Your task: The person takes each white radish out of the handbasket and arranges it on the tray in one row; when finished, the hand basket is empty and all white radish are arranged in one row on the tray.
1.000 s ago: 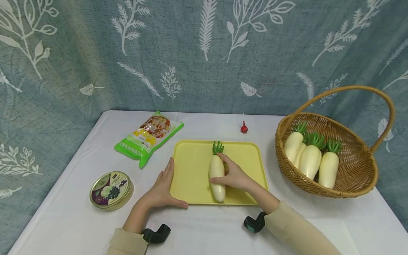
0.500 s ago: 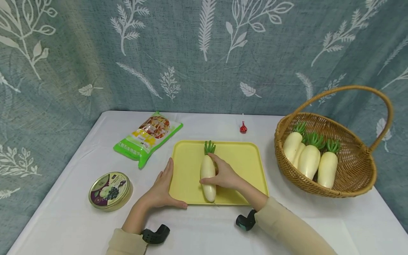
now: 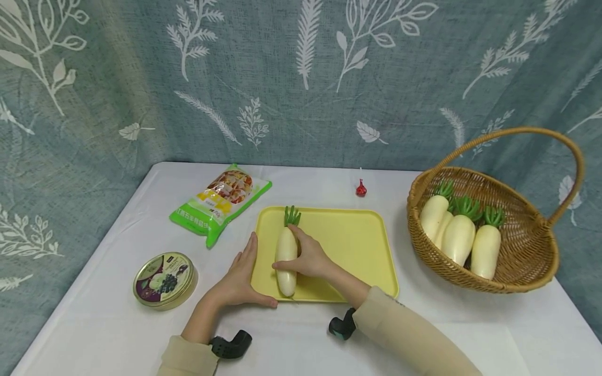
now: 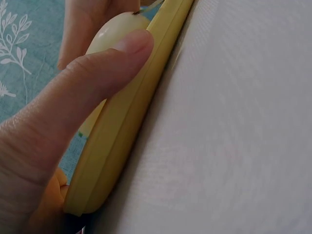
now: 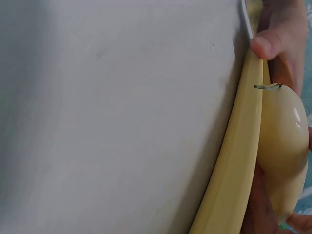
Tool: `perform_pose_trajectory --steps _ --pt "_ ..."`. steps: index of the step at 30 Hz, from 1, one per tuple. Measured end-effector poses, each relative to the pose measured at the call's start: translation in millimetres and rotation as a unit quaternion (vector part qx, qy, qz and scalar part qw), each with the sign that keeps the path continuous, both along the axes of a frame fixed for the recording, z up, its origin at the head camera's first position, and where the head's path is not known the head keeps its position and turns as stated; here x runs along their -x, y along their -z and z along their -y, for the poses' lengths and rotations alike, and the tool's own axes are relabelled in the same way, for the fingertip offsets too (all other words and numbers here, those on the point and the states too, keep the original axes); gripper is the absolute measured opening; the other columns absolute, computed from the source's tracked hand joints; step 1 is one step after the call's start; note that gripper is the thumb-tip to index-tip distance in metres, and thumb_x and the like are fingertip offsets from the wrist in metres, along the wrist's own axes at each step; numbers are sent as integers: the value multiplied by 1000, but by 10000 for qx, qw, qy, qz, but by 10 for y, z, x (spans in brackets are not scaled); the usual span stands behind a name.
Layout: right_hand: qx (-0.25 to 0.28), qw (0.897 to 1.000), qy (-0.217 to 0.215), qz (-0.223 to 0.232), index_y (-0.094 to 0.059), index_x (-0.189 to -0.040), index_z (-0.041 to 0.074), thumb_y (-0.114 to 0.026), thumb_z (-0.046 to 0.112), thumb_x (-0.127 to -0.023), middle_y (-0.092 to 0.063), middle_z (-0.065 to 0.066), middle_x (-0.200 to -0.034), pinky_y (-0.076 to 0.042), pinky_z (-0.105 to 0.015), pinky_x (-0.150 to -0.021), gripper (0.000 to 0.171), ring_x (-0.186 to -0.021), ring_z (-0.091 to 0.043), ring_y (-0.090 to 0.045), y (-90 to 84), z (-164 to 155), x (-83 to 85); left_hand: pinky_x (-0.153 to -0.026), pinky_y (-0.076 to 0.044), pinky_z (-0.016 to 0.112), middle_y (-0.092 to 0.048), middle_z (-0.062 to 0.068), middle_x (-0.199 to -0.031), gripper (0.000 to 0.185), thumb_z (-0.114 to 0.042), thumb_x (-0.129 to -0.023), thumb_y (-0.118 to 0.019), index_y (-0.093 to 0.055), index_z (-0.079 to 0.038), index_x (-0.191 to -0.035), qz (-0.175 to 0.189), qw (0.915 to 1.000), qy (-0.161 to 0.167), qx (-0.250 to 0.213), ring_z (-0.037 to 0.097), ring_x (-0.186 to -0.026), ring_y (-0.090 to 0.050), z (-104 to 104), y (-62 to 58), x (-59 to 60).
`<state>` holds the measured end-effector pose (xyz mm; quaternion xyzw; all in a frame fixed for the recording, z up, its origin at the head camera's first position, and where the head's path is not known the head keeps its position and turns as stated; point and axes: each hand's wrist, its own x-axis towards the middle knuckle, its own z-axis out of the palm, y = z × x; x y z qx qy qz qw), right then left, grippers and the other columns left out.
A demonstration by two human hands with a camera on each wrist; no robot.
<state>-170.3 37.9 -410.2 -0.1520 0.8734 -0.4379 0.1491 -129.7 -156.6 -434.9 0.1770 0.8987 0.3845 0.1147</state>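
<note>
A white radish (image 3: 285, 253) with a green top lies lengthwise at the left side of the yellow tray (image 3: 357, 245). My right hand (image 3: 301, 257) grips the radish from its right side, fingers curled over it. My left hand (image 3: 245, 274) rests flat against the tray's left rim, its thumb along the front corner. In the left wrist view the left thumb (image 4: 97, 73) presses on the tray rim (image 4: 129, 126), with the radish tip (image 4: 114, 31) just beyond. The right wrist view shows the radish (image 5: 285, 136) against the tray rim (image 5: 239, 161).
A wicker basket (image 3: 527, 263) with three more radishes (image 3: 458, 235) stands at the right. A green snack bag (image 3: 218, 202) and a round tin (image 3: 164, 279) lie at the left. A small red object (image 3: 360, 189) sits behind the tray. A patterned curtain backs the white table.
My right hand has slid the radish leftward across the tray, from its middle to near the left rim. The left hand has stayed on the tray's edge.
</note>
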Motion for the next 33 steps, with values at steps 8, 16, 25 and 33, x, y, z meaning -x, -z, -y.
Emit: perform_pose_trajectory --steps 8,16,25,33 --pt "106 9999 18 44 -22 -144 5 -78 32 -72 -36 -16 -141 -34 -44 -101 95 -128 -30 -35 -29 138 -10 -109 1 51 13 21 -149 142 -46 -53 -86 14 4 -142 -46 10000 38 3 32 -137 4 -4 -12 2" --pt "154 9998 -56 -80 -23 -144 3 -77 33 -72 -36 -16 -141 -35 -42 -101 95 -127 -28 -36 13 273 10 -109 2 51 14 20 -149 142 -45 -53 -86 15 2 -142 29 10000 16 -16 33 -137 5 -5 -3 -1" --pt "70 9997 -209 -64 -20 -145 4 -76 37 -73 -33 -15 -143 -33 -42 -103 97 -129 -27 -33 30 363 8 -108 4 52 15 20 -149 141 -43 -54 -86 14 4 -142 50 9999 23 -88 33 -137 6 2 8 -9" --pt "25 9991 -398 -149 -17 -146 4 -73 37 -76 -29 -14 -145 -30 -42 -105 95 -132 -26 -29 25 339 1 -108 4 52 14 21 -149 141 -45 -54 -86 14 4 -142 37 9999 51 -132 33 -137 6 -11 3 -5"
